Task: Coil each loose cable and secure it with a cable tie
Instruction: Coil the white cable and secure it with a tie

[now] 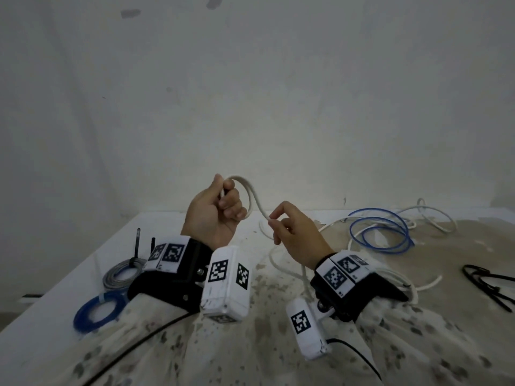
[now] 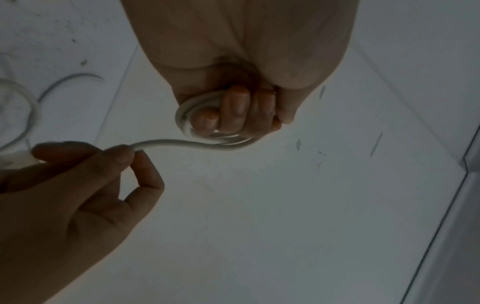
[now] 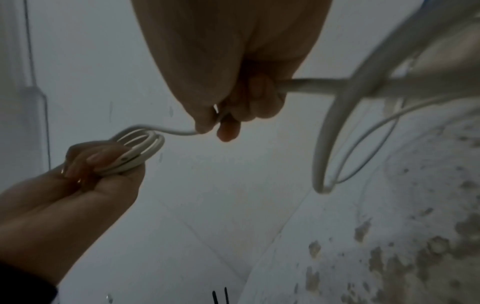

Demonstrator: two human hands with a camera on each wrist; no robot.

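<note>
My left hand [image 1: 223,203] is raised above the table and grips a small coil of white cable [image 1: 252,196] in its curled fingers [image 2: 233,107]; the loops [image 3: 140,148] show beside the fingers. From the coil the cable [image 2: 182,143] runs a short way to my right hand [image 1: 274,222], which pinches it between thumb and forefinger [image 3: 207,125]. Behind the right hand the white cable [image 3: 324,144] trails down in loose loops onto the table. A loose blue cable [image 1: 381,229] lies at the right rear, tangled with more white cable [image 1: 434,215].
At the left of the table [image 1: 156,227] lie a coiled grey cable [image 1: 122,274] with a black tie and a coiled blue cable [image 1: 94,310]. Black cable ties [image 1: 490,285] lie at the right edge. A white wall stands close behind the table.
</note>
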